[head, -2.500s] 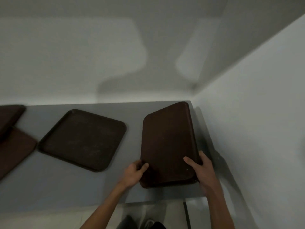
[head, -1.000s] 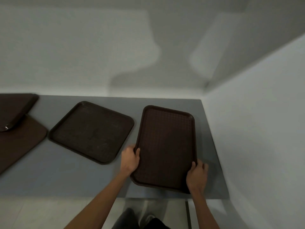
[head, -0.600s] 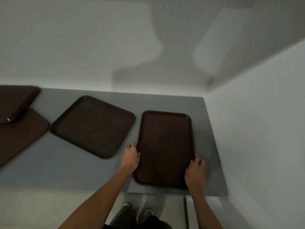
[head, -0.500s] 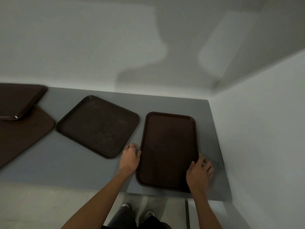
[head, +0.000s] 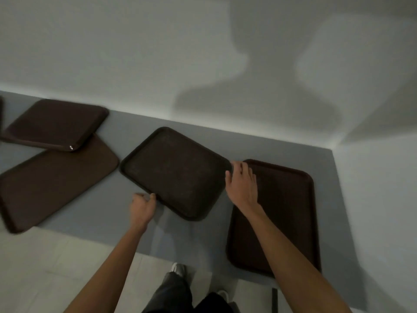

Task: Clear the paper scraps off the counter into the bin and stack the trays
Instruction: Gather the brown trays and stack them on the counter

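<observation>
- Brown plastic, dull and dark: two trays lie out at ten o'clock from the person. The upper tray (head: 56,124) rests its near edge on the lower tray (head: 52,186). Both look bottom-up, so I'd guess each needs turning over before it will nest.
- At the very edge, nine o'clock, there's a dark sliver that may be one more tray. I can't tell.
- The left hand (head: 142,206) is clamped on the middle tray (head: 173,172) at its seven o'clock edge, with the thumb on the rim and the fingers curled below. That is a lifting grip, I'd say, not a push.
- The middle tray sits rim-up at twelve o'clock on the grey counter (head: 203,136). It is skewed to the wall and lies flat as far as I can see. Its three o'clock corner comes just beside the right tray (head: 286,213).
- The right hand (head: 242,184) reaches across the right tray to that three o'clock corner, fingers hooked over the rim and thumb along the edge. With two opposite holds, the tray can probably be swung square without tipping.
- The right tray lies rim-up at two o'clock, lengthwise and tucked towards the side wall. It holds nothing and looks like the base for the stack, so the middle tray likely goes onto it.
- I can see no paper scraps on this stretch of counter, and no bin either.
</observation>
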Demonstrator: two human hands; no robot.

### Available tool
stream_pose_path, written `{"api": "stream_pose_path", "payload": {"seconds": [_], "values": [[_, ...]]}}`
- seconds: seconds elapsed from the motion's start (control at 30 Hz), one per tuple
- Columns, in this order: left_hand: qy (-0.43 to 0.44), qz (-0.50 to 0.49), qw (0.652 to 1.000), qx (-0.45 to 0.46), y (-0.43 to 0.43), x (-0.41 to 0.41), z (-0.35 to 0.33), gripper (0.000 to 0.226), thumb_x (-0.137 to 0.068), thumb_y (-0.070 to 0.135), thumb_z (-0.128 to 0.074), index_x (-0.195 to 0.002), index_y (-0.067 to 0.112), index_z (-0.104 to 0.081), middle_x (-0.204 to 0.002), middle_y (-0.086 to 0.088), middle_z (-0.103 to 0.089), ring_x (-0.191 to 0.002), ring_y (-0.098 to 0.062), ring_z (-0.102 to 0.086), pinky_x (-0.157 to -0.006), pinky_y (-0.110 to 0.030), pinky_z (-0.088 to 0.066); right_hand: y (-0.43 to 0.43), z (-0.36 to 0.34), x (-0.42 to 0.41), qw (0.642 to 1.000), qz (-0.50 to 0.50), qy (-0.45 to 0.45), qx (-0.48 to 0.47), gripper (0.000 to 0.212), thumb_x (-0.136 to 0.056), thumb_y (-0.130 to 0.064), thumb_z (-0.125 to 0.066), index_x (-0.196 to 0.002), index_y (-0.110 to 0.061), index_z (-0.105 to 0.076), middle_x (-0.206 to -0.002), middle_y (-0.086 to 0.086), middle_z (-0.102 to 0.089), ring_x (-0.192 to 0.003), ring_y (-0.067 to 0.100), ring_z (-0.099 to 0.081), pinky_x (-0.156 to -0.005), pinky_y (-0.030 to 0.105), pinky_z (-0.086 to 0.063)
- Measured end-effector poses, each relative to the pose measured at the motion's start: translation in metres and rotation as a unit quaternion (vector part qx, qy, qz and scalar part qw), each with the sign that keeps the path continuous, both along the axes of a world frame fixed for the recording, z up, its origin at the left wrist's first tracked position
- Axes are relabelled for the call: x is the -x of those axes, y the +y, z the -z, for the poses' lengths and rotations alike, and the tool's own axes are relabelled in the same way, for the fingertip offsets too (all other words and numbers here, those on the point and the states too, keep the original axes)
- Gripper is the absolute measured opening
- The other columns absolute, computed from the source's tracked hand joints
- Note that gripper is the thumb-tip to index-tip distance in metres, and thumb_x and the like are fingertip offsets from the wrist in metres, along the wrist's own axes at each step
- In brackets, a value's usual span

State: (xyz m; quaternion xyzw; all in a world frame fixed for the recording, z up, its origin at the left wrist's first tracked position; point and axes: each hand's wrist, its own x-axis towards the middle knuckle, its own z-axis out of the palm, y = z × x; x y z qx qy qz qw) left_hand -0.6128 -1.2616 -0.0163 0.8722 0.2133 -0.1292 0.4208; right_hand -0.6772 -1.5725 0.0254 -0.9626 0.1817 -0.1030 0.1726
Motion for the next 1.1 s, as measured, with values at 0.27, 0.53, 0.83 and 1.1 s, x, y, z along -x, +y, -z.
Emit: {"api": "stream_pose_path", "payload": {"seconds": [0.27,0.53,0.83,1.1], "values": [[0.133,-0.020,0.977,0.164,0.026,-0.051,0.003,0.033,-0.108,0.023,-0.051,-0.086,-0.002,-0.054,-0.072,-0.020,-0.058,-0.049,-0.026,-0.058,-0.036,-0.024,-0.047,0.011,0.033,-0.129,0.982,0.002,0.188,-0.035,0.044,-0.110,-0.039,-0.045,-0.146,-0.013,-0.048,-0.148,0.020,-0.052,-0.134,0.039,-0.052,-0.112,0.052,-0.044],[0.135,0.016,0.972,0.190,0.039,-0.069,0.017,0.029,-0.104,0.011,-0.054,-0.127,0.007,-0.038,-0.113,-0.023,-0.065,-0.066,-0.035,-0.074,-0.049,-0.040,-0.061,0.021,0.057,-0.142,0.975,0.051,0.216,-0.032,0.046,-0.111,-0.045,-0.038,-0.140,-0.012,-0.055,-0.143,0.024,-0.056,-0.133,0.042,-0.050,-0.111,0.049,-0.041],[0.051,0.076,0.990,0.108,0.058,-0.087,-0.007,0.015,-0.107,0.015,-0.046,-0.122,0.011,-0.048,-0.110,-0.029,-0.062,-0.082,-0.031,-0.062,-0.060,-0.036,-0.053,0.036,0.015,-0.063,0.984,0.033,0.169,-0.054,0.039,-0.109,-0.059,-0.033,-0.112,-0.024,-0.049,-0.114,0.014,-0.067,-0.106,0.042,-0.065,-0.082,0.049,-0.052],[-0.002,0.201,0.944,0.260,0.019,-0.057,-0.078,0.025,-0.109,0.035,-0.046,-0.133,0.034,-0.052,-0.104,-0.006,-0.073,-0.088,-0.017,-0.072,-0.072,-0.039,-0.061,0.028,-0.039,0.061,0.987,0.130,-0.015,-0.091,0.025,-0.109,-0.046,-0.045,-0.101,-0.023,-0.040,-0.070,-0.003,-0.054,-0.070,0.037,-0.065,-0.057,0.042,-0.047]]}}
